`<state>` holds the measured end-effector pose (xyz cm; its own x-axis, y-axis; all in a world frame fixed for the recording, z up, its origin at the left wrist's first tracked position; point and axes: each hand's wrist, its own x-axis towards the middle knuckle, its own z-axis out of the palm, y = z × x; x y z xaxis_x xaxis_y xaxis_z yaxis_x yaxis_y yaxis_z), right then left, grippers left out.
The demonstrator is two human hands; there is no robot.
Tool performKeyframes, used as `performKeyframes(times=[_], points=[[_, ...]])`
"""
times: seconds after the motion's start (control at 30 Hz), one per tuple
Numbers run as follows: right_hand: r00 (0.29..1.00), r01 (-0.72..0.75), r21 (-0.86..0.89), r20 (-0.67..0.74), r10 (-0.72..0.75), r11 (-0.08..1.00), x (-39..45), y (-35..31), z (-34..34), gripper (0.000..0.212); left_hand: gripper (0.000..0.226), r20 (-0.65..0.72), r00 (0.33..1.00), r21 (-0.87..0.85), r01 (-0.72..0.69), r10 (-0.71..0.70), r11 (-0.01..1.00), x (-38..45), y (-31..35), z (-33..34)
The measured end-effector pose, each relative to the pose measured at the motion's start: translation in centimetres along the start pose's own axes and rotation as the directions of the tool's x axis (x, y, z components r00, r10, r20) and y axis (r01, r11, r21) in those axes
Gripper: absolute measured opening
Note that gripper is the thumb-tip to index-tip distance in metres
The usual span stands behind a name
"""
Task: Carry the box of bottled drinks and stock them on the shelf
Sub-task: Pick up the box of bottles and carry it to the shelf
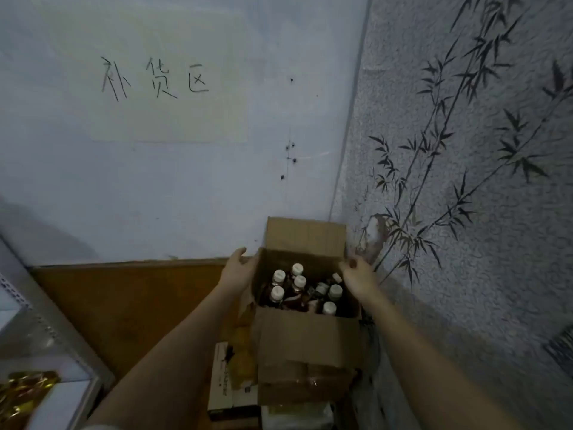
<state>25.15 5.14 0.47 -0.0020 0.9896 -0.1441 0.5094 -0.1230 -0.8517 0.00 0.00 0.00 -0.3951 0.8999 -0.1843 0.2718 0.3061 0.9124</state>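
An open cardboard box (307, 339) stands in the corner on a stack of other cartons, its flaps folded out. Inside stand several bottles (299, 282) with white caps and dark drink. My left hand (240, 268) lies flat against the box's left wall near the top, fingers spread. My right hand (356, 273) is at the box's right top edge, fingers curled at the rim. Whether either hand truly grips the box is unclear. A white metal shelf (46, 336) shows at the lower left.
A white carton with print (221, 383) and a further box lie under the open one. A brown board (124, 299) leans along the wall's foot. Gold packets (21, 395) sit on the shelf. A bamboo-patterned wall (465, 181) closes the right side.
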Motion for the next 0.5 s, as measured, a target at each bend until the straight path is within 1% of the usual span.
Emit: performKeyframes(times=[0.07, 0.17, 0.23, 0.3, 0.43, 0.5], points=[[1.0, -0.017, -0.034, 0.024, 0.017, 0.999, 0.0, 1.4, 0.3, 0.05, 0.059, -0.017, 0.998, -0.038, 0.057, -0.058, 0.998, 0.2, -0.9, 1.0], [0.997, -0.044, -0.089, 0.062, 0.05, 0.995, 0.6, 4.1, 1.0, 0.05, 0.059, 0.011, 0.994, -0.057, 0.108, -0.107, 0.993, 0.7, -2.7, 2.6], [0.994, -0.056, -0.038, 0.089, 0.059, 0.998, 0.9, 4.9, 1.4, 0.054, 0.061, 0.025, 0.992, -0.058, 0.121, -0.12, 0.991, 1.2, -3.4, 3.3], [0.991, -0.102, 0.033, 0.092, 0.099, 0.994, 1.5, 5.5, 1.8, 0.055, 0.058, 0.015, 0.992, -0.036, 0.125, -0.124, 0.992, 1.9, -3.9, 3.8], [0.965, -0.263, 0.138, 0.061, 0.257, 0.955, 3.4, 7.4, 2.4, 0.04, 0.043, 0.011, 0.986, 0.021, 0.166, -0.166, 0.986, 3.5, -5.4, 4.3], [0.955, -0.296, 0.154, 0.078, 0.287, 0.943, 4.1, 8.3, 2.9, 0.038, 0.037, 0.023, 0.984, 0.05, 0.178, -0.179, 0.983, 4.3, -6.2, 4.6]])
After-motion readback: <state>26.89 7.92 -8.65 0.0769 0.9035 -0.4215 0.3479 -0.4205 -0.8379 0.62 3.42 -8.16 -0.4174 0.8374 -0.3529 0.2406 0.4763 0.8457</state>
